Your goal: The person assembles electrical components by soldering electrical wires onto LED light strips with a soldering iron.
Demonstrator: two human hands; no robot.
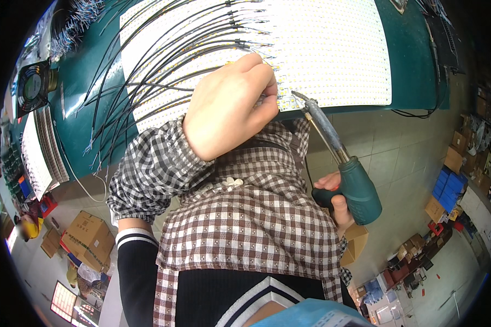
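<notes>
- Black wires point(147, 71) fanned across white LED strip panels point(333, 49) on the green bench point(414, 60); a small fan point(33, 84) sat left.
- Left hand point(229, 109) curled, pinching a wire end at the panel edge.
- Right hand point(335, 199) gripped a green-handled soldering iron point(338, 158), tip near the left fingers.

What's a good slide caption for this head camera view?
Left hand steadies a wire on white LED strips while right hand aims a soldering iron.

Head view — steeply down, close
</notes>
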